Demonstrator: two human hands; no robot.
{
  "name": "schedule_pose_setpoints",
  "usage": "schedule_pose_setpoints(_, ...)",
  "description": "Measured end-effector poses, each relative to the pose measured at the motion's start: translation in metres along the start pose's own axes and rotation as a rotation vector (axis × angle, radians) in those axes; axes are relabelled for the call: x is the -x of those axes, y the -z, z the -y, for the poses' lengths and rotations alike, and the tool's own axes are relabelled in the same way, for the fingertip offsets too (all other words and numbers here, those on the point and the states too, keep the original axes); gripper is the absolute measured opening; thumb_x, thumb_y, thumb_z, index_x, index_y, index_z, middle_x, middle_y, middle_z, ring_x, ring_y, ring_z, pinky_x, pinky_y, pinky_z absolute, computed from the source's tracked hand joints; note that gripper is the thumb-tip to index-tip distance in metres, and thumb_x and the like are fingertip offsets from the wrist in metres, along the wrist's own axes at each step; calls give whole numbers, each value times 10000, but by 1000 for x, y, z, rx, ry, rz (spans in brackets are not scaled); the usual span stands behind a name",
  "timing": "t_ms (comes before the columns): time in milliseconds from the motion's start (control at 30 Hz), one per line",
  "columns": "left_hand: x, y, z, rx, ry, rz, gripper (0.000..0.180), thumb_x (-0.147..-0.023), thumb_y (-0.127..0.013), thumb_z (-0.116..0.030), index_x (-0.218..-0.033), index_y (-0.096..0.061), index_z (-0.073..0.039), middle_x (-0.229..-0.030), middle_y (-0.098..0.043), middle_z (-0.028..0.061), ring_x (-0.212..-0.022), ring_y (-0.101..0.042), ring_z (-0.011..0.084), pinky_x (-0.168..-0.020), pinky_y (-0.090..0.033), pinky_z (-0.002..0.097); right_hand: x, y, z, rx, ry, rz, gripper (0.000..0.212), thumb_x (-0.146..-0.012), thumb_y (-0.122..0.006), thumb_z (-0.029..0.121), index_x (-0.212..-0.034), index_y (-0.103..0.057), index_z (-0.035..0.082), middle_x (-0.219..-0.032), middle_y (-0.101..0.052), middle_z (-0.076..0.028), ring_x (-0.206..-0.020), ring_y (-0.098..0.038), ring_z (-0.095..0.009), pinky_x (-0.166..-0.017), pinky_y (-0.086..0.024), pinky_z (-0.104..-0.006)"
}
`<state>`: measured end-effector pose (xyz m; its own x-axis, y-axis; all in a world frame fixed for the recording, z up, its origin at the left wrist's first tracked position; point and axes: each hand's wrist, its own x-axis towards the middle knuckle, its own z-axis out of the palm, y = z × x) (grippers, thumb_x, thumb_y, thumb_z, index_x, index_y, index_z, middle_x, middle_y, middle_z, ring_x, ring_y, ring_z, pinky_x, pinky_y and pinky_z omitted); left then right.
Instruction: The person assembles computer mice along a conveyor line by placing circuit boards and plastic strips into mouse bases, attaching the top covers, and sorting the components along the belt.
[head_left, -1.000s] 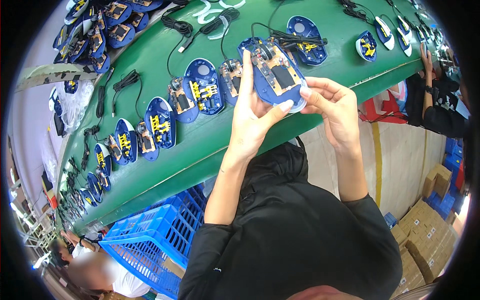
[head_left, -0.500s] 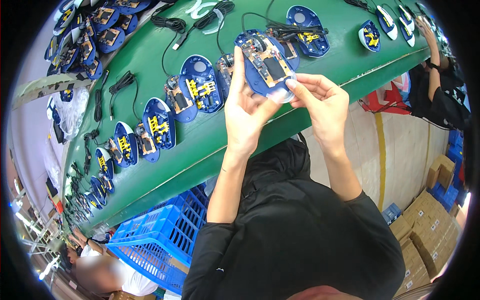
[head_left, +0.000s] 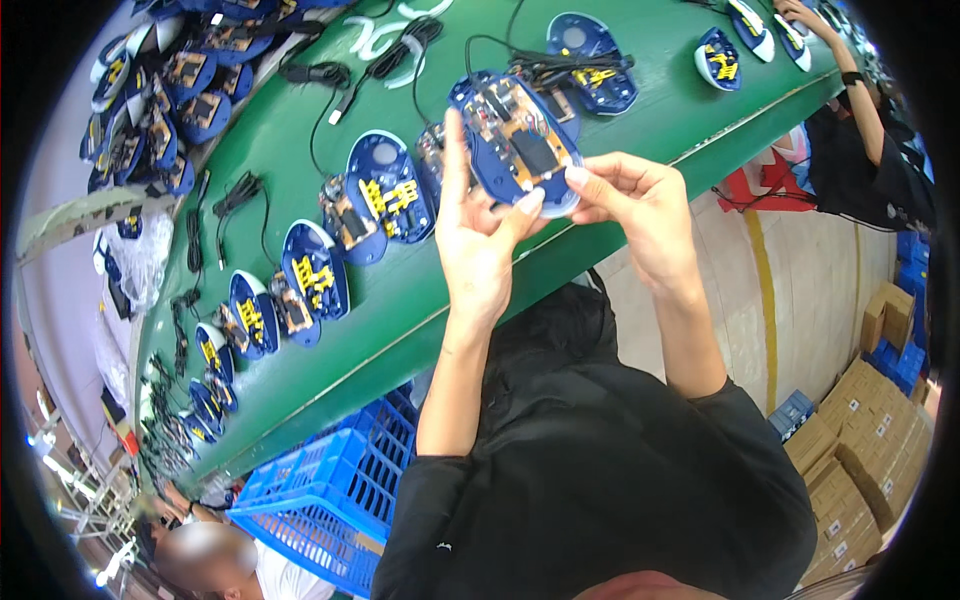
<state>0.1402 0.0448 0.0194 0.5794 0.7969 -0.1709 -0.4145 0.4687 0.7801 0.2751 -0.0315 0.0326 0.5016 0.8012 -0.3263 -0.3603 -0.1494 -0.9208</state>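
One blue mouse base [head_left: 498, 173], circuit board [head_left: 531, 150] showing, held up over near edge of worktop [head_left: 392, 290]. Left hand [head_left: 480, 240] cradles it, forefinger along left side, thumb pressed on near end. Right hand [head_left: 640, 208] pinches its near right rim, thumb on top; clear strip [head_left: 562, 208] shows there, cannot tell from here how firmly seated. Mouse covers [head_left: 388, 192] with yellow parts lined along near edge toward left end. Cables [head_left: 408, 42] and curved translucent strips [head_left: 367, 38] by far edge. Blue crate [head_left: 345, 470] below near edge. Co-worker's hand [head_left: 803, 16] at right end.
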Motion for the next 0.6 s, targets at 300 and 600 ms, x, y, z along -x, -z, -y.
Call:
schedule_pose_setpoints(300, -26, 2, -6, 413, 237, -22, 534, -1033, -377, -410, -1276, -520, 43, -1194, -618, 255, -1042, -650, 375, -908, -543, 497, 9, 11, 24, 232, -32, 35, 179, -861, -736, 151, -921, -718, -17, -775, -710, -83, -671, -668, -138, -641, -554, -271)
schedule_pose_setpoints(600, 3, 8, -24, 441, 267, 60, 486, -1023, -371, -364, -1396, -447, -63, -1251, -588, 244, -1086, -622, 405, -904, -539, 523, -109, 160, 75, 1227, 552, -329, 512, -843, -730, 174, -1318, -546, 125, -1075, -708, -129, -991, -696, -260, -792, -551, -349)
